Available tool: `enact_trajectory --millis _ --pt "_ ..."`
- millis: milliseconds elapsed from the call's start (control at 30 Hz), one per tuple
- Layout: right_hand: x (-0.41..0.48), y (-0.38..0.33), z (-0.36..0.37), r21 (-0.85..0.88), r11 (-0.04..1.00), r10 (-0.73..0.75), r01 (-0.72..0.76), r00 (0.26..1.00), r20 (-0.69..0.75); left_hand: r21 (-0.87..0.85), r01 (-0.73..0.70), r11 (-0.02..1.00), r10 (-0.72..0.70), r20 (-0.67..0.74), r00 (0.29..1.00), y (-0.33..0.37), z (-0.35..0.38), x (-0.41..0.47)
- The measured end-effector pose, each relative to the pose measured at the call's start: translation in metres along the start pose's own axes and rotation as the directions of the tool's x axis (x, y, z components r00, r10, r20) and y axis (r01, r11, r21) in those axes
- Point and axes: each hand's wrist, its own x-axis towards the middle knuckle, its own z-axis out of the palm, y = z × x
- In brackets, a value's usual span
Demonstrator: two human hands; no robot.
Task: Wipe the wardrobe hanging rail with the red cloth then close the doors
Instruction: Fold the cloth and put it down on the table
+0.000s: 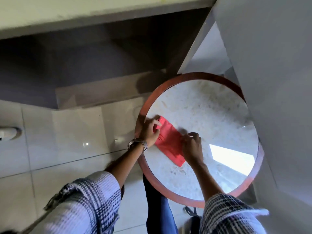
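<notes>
A folded red cloth (pixel 168 141) lies flat on a round marble-topped table with a reddish wooden rim (pixel 197 76). My left hand (pixel 150 130), with a metal watch on the wrist, pinches the cloth's far-left corner. My right hand (pixel 191 146) pinches its right edge near the middle. Beyond the table the wardrobe interior (pixel 81 53) stands open and dark. A white wardrobe door (pixel 270 73) hangs open at the right. No hanging rail shows in this view.
Glossy pale floor tiles (pixel 67 141) spread to the left. A white shoe (pixel 10 133) sits at the far left edge. The wardrobe's base ledge (pixel 101 93) runs just behind the table. Dark trousers and a bag strap (pixel 190 211) lie below the table.
</notes>
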Motion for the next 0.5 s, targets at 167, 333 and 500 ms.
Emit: enact_trajectory --millis 167,333,500 --pt "-0.036 -0.020 -0.032 -0.071 0.997 -0.035 0.034 0.999 -0.005 0.365 -0.088 0.927 -0.007 0.251 0.968 0.027 -0.043 -0.027" --pt "-0.140 -0.060 -0.103 0.414 0.908 0.083 0.066 0.939 -0.333 0.427 -0.320 0.846 0.195 0.311 0.930 0.127 -0.119 -0.082" --pt "-0.288 -0.115 -0.191 0.344 0.860 0.003 0.376 0.671 -0.742 0.123 -0.737 0.665 0.734 0.079 0.675 0.322 -0.192 -0.182"
